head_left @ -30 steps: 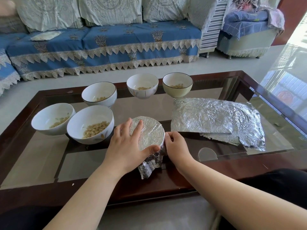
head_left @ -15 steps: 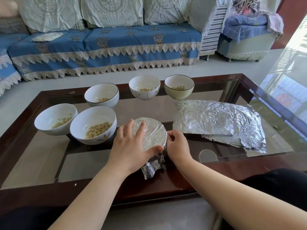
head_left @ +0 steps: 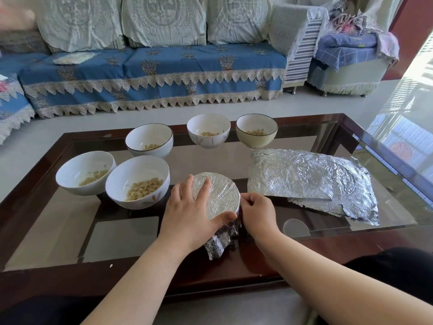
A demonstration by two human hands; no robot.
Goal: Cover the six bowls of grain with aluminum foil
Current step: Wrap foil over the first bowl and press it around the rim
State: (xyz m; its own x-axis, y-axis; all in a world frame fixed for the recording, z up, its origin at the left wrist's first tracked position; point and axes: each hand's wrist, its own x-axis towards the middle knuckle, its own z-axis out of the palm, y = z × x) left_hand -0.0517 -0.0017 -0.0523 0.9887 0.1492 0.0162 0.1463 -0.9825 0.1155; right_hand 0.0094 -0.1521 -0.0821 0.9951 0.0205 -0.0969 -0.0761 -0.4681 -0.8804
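A bowl covered with aluminum foil (head_left: 222,195) stands near the table's front edge. My left hand (head_left: 189,214) lies flat on its top, fingers straight and thumb pressing the foil. My right hand (head_left: 257,212) pinches the foil at the bowl's right rim with curled fingers. Loose crumpled foil hangs below the bowl at the front. Two uncovered white bowls of grain (head_left: 140,165) (head_left: 82,165) sit just left of it. Three more uncovered bowls (head_left: 150,137) (head_left: 208,125) (head_left: 256,124) stand in a row behind.
A stack of flat foil sheets (head_left: 304,179) lies on the glass to the right of the covered bowl. The glass table has a dark wooden frame (head_left: 234,266). A blue-covered sofa (head_left: 152,73) and an armchair (head_left: 346,66) stand beyond the floor.
Both hands stay on the foil-covered bowl, the left pressing on top and the right working at the right rim. Only the view has shifted slightly.
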